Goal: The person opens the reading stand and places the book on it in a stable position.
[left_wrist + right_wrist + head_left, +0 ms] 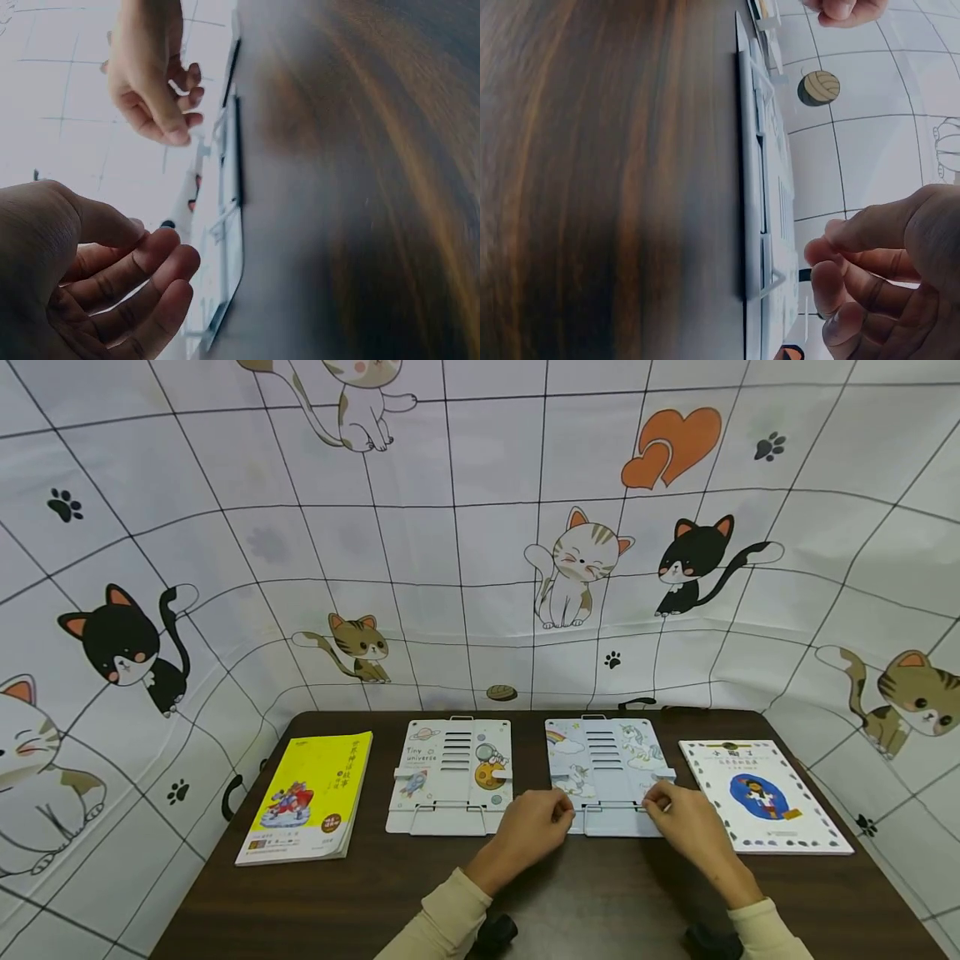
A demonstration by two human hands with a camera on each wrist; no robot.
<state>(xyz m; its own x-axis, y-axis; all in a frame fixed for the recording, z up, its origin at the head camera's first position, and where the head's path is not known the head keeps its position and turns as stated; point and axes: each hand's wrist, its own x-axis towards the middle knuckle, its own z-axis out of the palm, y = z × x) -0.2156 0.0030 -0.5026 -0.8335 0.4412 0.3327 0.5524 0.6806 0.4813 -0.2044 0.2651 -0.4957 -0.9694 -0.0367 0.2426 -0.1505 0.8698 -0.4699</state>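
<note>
A white folding book stand (611, 787) with unicorn and rainbow prints lies flat on the table, at the centre right in the head view. My left hand (534, 828) is over its near left corner, and my right hand (692, 828) is over its near right side. Thumb and fingertips come close together on both hands, loosely bent, and I see nothing held between them. In the wrist views, the left hand (112, 289) and right hand (889, 274) appear raised beside the stand's thin edge (751, 195). Left of it lies a second book stand (450, 787) with a "Tiny universe" print.
A thick yellow book (318, 785) lies at the table's left. On the right is a white book (765, 797) with a blue oval picture. The dark wooden table (585, 902) meets a wall covering (495, 543) printed with cats behind.
</note>
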